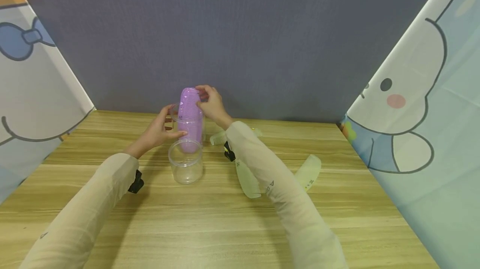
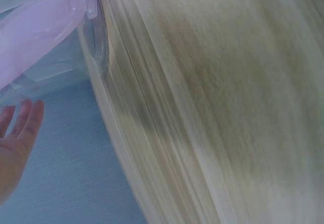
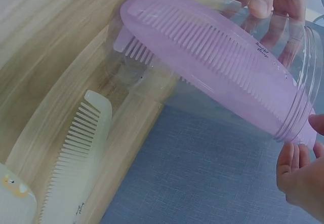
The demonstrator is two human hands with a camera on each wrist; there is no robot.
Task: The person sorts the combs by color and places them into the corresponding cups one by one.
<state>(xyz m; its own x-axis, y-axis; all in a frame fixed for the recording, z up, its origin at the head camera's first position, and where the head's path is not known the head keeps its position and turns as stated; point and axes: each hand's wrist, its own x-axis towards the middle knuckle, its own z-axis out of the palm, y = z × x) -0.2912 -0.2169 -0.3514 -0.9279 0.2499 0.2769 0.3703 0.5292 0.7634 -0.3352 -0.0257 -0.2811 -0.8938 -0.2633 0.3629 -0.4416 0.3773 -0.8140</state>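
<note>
My left hand (image 1: 155, 133) grips a tall clear plastic jar (image 3: 172, 100), thumb in front and fingers round the far side. A purple comb (image 1: 189, 104) stands lengthwise in the jar, its upper end sticking out past the rim. With thumb and fingertips, my right hand (image 1: 213, 105) pinches that upper end at the jar's mouth. A second purple comb (image 3: 123, 40) shows behind the first inside the jar, mostly hidden by it. Close in front of the held jar stands a shorter clear open container (image 1: 187, 173).
Pale green combs lie on the wooden table (image 1: 180, 227): one comb (image 1: 247, 180) beside my right forearm, another comb (image 1: 312, 171) to its right, and a third comb (image 1: 217, 139) behind the sleeve. A dark grey panel (image 1: 225, 43) rises along the table's back edge.
</note>
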